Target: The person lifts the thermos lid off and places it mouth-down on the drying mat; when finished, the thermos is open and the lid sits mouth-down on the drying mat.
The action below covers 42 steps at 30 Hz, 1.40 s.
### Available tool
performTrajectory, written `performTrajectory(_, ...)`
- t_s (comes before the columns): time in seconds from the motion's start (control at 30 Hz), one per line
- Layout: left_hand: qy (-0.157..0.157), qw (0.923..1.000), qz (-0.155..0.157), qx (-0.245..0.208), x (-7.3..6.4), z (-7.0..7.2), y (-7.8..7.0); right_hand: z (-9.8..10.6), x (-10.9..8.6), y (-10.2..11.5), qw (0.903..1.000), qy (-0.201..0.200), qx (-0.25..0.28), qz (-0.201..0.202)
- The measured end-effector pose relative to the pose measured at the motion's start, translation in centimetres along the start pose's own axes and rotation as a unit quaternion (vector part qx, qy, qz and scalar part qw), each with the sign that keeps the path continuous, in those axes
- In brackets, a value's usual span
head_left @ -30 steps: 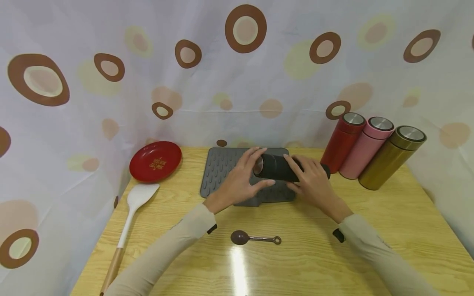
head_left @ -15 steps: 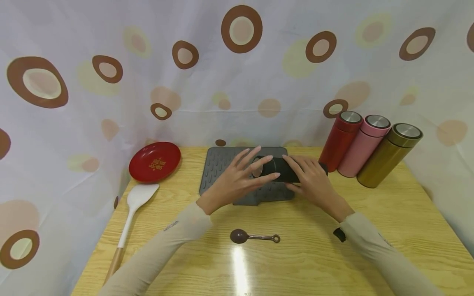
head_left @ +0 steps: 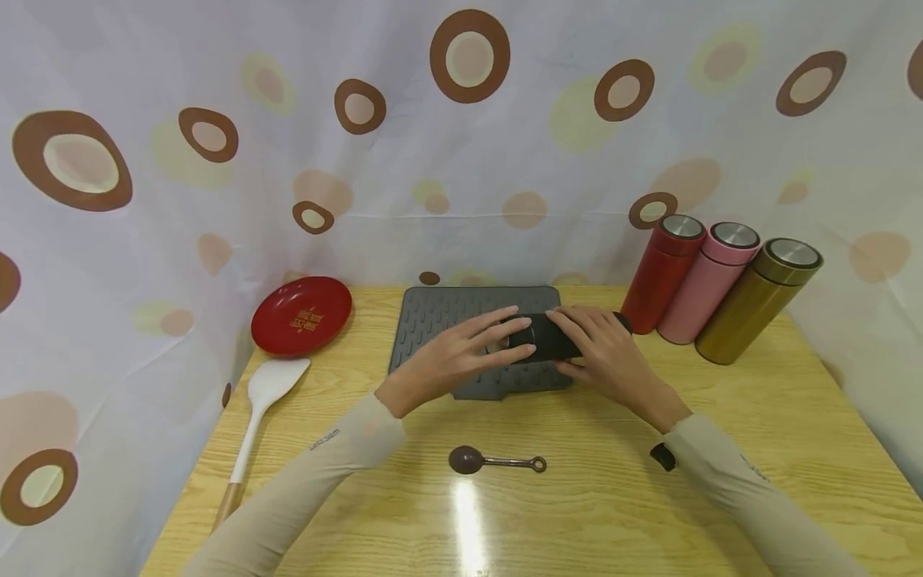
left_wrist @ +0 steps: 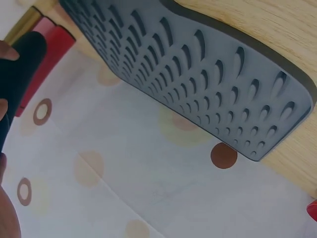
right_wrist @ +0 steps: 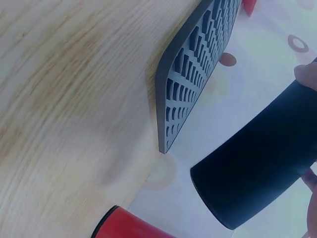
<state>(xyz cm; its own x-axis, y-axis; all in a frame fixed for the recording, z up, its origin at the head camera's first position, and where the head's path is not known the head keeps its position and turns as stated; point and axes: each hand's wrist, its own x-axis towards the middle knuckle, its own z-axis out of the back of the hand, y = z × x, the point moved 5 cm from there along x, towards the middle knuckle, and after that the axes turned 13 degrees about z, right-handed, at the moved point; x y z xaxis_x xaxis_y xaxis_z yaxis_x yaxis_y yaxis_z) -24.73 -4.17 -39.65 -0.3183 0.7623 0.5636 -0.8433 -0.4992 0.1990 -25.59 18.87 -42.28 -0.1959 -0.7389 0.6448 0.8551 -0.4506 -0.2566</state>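
Observation:
Both my hands hold a black thermos bottle (head_left: 546, 343) lying sideways above the grey ridged mat (head_left: 425, 324). My left hand (head_left: 450, 361) has its fingers over the lid end, covering most of the lid. Around the body of the bottle, my right hand (head_left: 607, 354) grips from the other side. In the right wrist view the base end of the black bottle (right_wrist: 257, 153) points out past the hand, clear of the table. Fingertips touch the bottle (left_wrist: 27, 62) at the edge of the left wrist view.
Red (head_left: 662, 276), pink (head_left: 708, 284) and gold (head_left: 757, 300) thermos bottles stand side by side at the right. A red plate (head_left: 301, 316) and a white spatula (head_left: 274, 381) with a wooden handle lie left. In front is a brown spoon (head_left: 467, 460).
My left hand has spread its fingers, turned, and closed over the lid end again. The bottle has dropped slightly in the head view. My right hand keeps its hold.

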Motion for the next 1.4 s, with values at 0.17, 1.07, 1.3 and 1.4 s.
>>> performTrajectory(0.17, -0.017, 0.999, 0.026, -0.032, 0.2, 1.0, 0.2, 0.0, 0.1, 0.1, 0.9997, -0.009, 0.023, -0.006)
performTrajectory(1.07, -0.006, 0.9983, 0.044, 0.038, 1.3, -0.7, 0.3, 0.1, -0.4, -1.2, 0.9997, 0.001, 0.004, -0.026)
performTrajectory(1.3, 0.014, 0.9979, 0.034, 0.053, 0.4, -1.1, 0.1, 0.2, -0.5, -1.2, 0.9998, 0.006, 0.005, -0.016)
performTrajectory(1.4, 0.016, 0.9983, 0.033, 0.045, 0.3, -1.2, 0.1, 0.2, -0.5, -1.1, 0.9999, 0.004, 0.007, -0.011)
